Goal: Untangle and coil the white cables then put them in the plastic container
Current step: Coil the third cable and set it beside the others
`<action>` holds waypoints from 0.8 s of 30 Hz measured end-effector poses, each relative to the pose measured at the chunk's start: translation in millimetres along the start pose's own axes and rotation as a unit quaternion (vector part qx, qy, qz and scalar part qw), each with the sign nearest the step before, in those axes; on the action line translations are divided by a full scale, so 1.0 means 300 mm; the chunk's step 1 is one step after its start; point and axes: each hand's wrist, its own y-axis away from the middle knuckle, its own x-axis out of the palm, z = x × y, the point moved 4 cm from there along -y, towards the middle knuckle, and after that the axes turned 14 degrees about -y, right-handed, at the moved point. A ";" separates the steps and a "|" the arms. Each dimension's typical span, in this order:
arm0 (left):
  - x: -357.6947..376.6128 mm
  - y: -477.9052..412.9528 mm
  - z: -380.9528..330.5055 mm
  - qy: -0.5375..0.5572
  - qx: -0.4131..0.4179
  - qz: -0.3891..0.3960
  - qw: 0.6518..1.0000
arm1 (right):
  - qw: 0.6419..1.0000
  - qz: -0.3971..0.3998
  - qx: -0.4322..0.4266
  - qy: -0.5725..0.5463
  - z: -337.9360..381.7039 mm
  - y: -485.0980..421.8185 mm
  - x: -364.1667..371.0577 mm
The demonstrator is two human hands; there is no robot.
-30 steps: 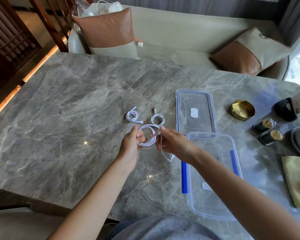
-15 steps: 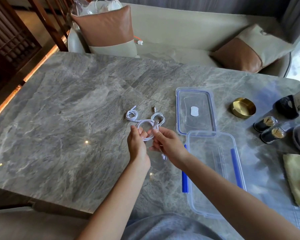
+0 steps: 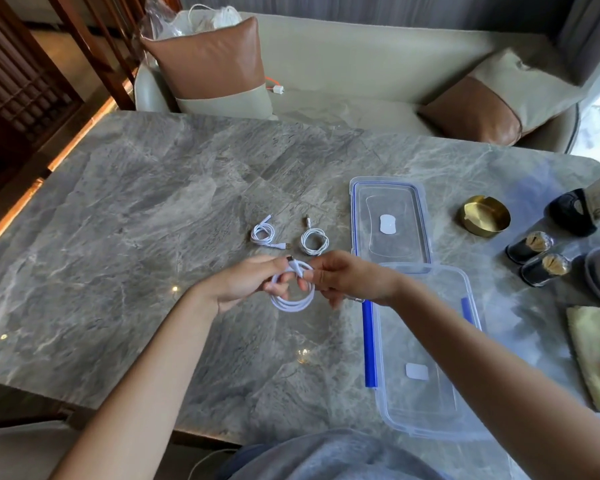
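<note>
**Quick rundown of where stuff sits on the table**

The left hand (image 3: 243, 282) and right hand (image 3: 347, 278) meet mid-table (image 3: 136, 237), holding a coiled cable (image 3: 291, 303) between them. Just behind them, two more coils (image 3: 264, 233) (image 3: 314, 241) lie side by side. The lid (image 3: 390, 237) is to their right, with the container (image 3: 413, 341) directly in front of it. The dish (image 3: 485, 216) and two jars (image 3: 530, 243) (image 3: 546, 270) sit further right.

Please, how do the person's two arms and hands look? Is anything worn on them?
Both forearms are bare to the picture's edge; no sleeve shows. The left hand and the right hand wear no visible glove, ring, watch or bracelet. A grey garment shows below, at the body.
</note>
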 end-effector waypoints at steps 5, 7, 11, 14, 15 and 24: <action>-0.005 -0.038 0.011 0.116 0.003 -0.160 0.980 | 0.979 -0.171 -0.089 -0.068 0.012 -0.008 -0.016; -0.004 -0.049 0.021 0.190 0.008 -0.218 0.957 | 0.965 -0.216 -0.116 -0.098 -0.002 -0.003 -0.007; 0.012 -0.058 0.032 0.272 0.021 -0.333 0.903 | 0.936 -0.296 -0.143 -0.127 -0.058 -0.001 0.044; 0.047 -0.053 0.027 0.287 0.041 -0.397 0.871 | 0.922 -0.317 -0.157 -0.158 -0.076 -0.024 0.083; 0.064 -0.051 0.026 0.278 0.039 -0.412 0.867 | 0.918 -0.327 -0.159 -0.156 -0.074 -0.032 0.087; 0.094 -0.018 0.070 0.219 0.062 -0.396 0.889 | 0.936 -0.316 -0.141 0.059 -0.043 -0.009 0.062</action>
